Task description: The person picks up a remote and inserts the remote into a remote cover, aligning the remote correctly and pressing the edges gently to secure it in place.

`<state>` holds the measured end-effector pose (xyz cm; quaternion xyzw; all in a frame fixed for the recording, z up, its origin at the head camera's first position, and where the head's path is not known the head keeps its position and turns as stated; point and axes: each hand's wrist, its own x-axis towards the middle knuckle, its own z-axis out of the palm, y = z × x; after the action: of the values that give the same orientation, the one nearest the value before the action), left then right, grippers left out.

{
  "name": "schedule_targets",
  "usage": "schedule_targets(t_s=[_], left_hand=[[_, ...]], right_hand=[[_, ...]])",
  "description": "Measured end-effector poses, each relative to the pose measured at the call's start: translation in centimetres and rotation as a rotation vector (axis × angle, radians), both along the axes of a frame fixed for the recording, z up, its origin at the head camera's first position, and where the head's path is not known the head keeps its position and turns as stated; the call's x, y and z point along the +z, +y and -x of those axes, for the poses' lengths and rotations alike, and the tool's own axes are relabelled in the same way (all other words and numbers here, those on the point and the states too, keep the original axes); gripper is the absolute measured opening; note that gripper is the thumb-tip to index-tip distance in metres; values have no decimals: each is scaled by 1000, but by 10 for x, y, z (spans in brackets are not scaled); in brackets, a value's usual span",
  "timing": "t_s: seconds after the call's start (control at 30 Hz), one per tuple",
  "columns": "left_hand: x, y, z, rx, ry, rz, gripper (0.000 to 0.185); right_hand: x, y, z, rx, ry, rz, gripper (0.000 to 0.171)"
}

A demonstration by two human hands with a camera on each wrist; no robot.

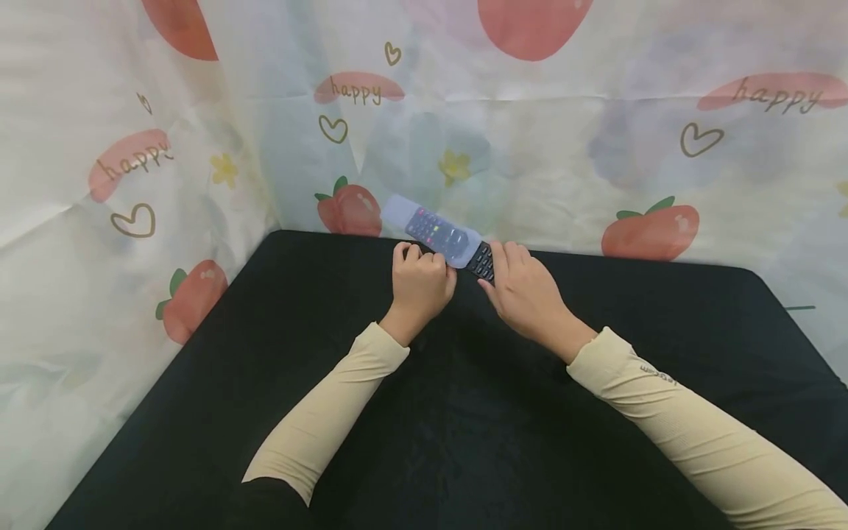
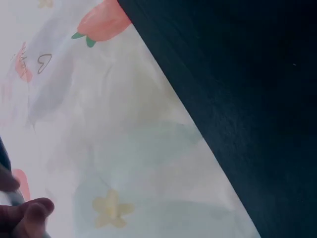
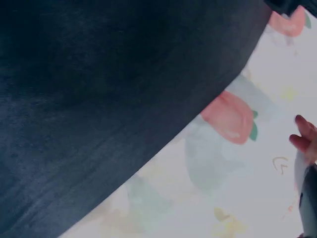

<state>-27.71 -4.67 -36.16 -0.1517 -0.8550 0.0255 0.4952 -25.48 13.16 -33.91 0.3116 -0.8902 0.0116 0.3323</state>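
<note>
A black remote control (image 1: 483,263) is held up over the far side of the table, partly inside a translucent bluish sleeve (image 1: 399,212). Its bare keypad end sticks out of the sleeve toward the right, where my right hand (image 1: 526,291) grips it between thumb and fingers. My left hand (image 1: 422,283), fingers curled, pinches the sleeve's lower edge near its mouth. In the left wrist view, fingers (image 2: 34,215) show at the lower left corner. The right wrist view catches fingertips (image 3: 303,141) and a dark piece of the remote (image 3: 309,198) at its right edge.
A black cloth covers the table (image 1: 450,427). Behind it and to the left hangs a pale curtain (image 1: 543,162) printed with fruit, hearts and flowers, close to the table's far edge.
</note>
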Motion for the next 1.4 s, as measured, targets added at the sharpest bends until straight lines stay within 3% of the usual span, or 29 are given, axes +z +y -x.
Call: schedule_targets(t_s=[0.23, 0.47, 0.7, 1.0, 1.27, 1.4], left_hand=[[3, -1, -5, -19, -3, 37, 22], [3, 0, -10, -134, 77, 123, 17], [2, 1, -14, -235, 119, 144, 17], [0, 6, -23, -246, 119, 165, 20], [5, -1, -31, -220, 143, 186, 16], [8, -3, -36, -256, 132, 217, 16]], right_hand=[[-2, 7, 5, 58, 148, -59, 66], [-5, 11, 5, 108, 205, -70, 69], [-6, 5, -1, 72, 181, -17, 66], [-4, 2, -3, 44, 143, -44, 66], [-1, 19, -3, 133, 135, 14, 66], [6, 29, -3, 151, 131, 36, 61]])
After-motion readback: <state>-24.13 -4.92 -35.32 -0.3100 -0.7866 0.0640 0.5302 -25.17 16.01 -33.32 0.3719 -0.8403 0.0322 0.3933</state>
